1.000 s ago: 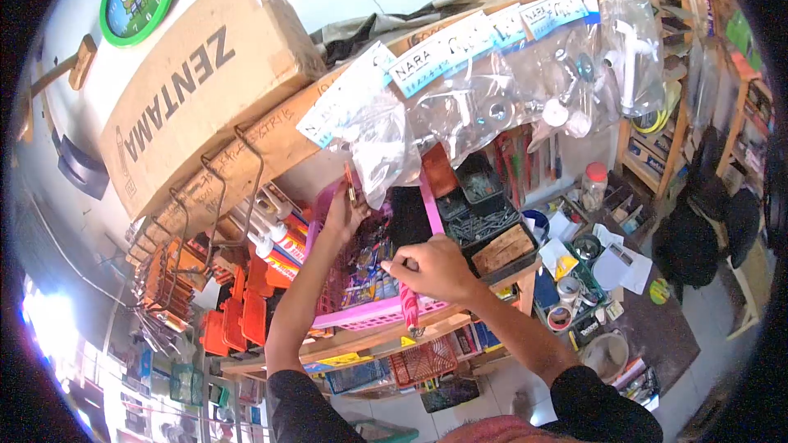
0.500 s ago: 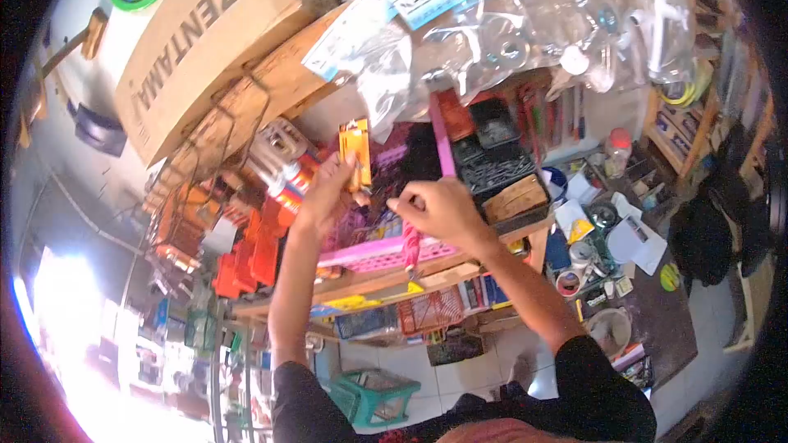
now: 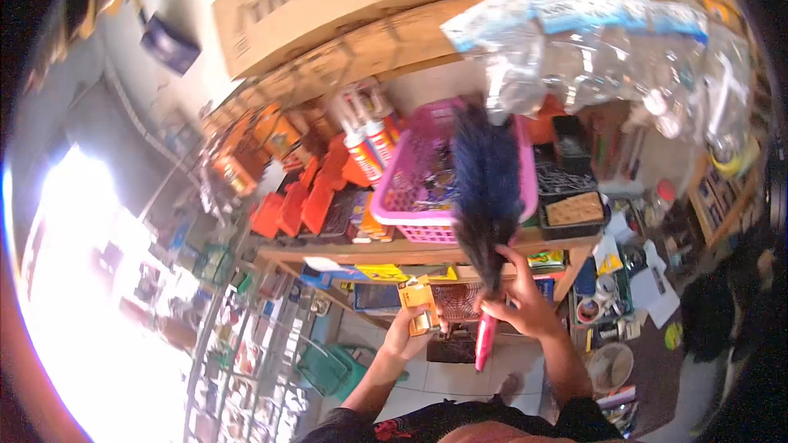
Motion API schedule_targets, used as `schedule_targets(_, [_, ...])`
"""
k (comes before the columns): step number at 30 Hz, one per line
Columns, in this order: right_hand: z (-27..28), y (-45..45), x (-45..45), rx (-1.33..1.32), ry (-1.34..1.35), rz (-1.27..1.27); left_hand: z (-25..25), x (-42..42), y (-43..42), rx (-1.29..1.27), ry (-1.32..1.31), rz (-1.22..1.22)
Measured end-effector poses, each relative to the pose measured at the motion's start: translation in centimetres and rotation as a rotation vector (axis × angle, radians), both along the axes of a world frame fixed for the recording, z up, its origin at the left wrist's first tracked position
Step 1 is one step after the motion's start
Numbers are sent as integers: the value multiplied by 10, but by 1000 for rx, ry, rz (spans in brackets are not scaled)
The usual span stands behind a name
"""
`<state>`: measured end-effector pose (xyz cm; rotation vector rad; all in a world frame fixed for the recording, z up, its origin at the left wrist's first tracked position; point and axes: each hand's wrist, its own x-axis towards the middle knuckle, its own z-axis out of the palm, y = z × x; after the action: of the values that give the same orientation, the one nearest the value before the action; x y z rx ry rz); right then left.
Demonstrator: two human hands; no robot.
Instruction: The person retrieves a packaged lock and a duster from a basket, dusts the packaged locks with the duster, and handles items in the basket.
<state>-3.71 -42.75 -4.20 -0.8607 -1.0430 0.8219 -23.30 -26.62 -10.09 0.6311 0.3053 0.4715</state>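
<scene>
A small yellow-orange packet point(image 3: 419, 303) is gripped between the thumb and fingers of my left hand point(image 3: 408, 335), below the shelf edge. My right hand point(image 3: 528, 305) has its fingers round the base of a dark feather duster point(image 3: 487, 172), whose pink handle point(image 3: 485, 342) points downward. The duster stands upright over the right part of a pink basket point(image 3: 414, 219), hiding some of it. Small packaged items point(image 3: 435, 178) lie inside the basket.
Orange bins point(image 3: 291, 207) and white-red tubes point(image 3: 361, 153) stand left of the basket. Black trays of screws point(image 3: 564, 182) are on its right. Plastic bags point(image 3: 583, 66) hang above, beside a cardboard box point(image 3: 328, 4).
My left hand has come down out of the basket area with the yellow-orange packet. The duster has been raised in my right hand, and the view has shifted left.
</scene>
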Motion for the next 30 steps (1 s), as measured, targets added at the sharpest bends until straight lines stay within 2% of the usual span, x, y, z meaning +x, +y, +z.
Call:
schedule_targets(2, [-26, -1, -24, -66, 300, -24, -7, -22, 4, -72, -17, 96])
schedule_targets(6, [-62, 0, -52, -218, 436, -222, -28, -72, 2, -155, 26, 310])
schedule_targets(9, [-82, 0, -70, -257, 346, -247, -38, -106, 2, -210, -8, 357])
schedule_targets(12, [-87, -11, -97, -425, 218, -250, -51, -134, 4, -313, -197, 357])
schedule_targets(13, [-100, -14, -103, -449, 97, -249, -57, -139, 6, -345, -258, 356])
schedule_targets(15, [-105, -24, -120, -496, 40, -59, -54, -144, 5, -345, -201, 432])
schedule_targets(16, [-119, -28, -126, -400, 48, 78, -50, -145, 1, -348, -170, 470])
schedule_targets(17, [-120, -35, -137, -486, -18, 190, -41, -145, -1, -337, -99, 483])
schedule_targets(18, [-94, -44, -155, -755, 9, 215, -48, -148, 3, -355, -243, 393])
schedule_targets(19, [-106, -46, -162, -811, -60, 282, -59, -154, 8, -374, -386, 302])
schedule_targets(20, [-146, -49, -168, -894, -151, 320, -70, -155, 11, -394, -527, 210])
schedule_targets(21, [-120, -47, -187, -857, -165, 334, -25, -144, -3, -385, -174, 493])
schedule_targets(22, [-120, -47, -201, -749, -259, 285, -74, -142, 15, -256, -350, 344])
schedule_targets(23, [-123, -47, -216, -720, -263, 235, -102, -142, 18, -311, -429, 287])
schedule_targets(24, [-126, -48, -227, -688, -268, 186, -102, -141, 17, -344, -447, 272])
schedule_targets(26, [-127, -53, -236, -837, -80, 169, -101, -143, 14, -392, -420, 284])
schedule_targets(28, [-138, -63, -241, -908, 252, 222, -92, -149, 14, -422, -375, 287])
schedule_targets(30, [-147, -71, -244, -898, 357, 147, -98, -152, 14, -465, -386, 247])
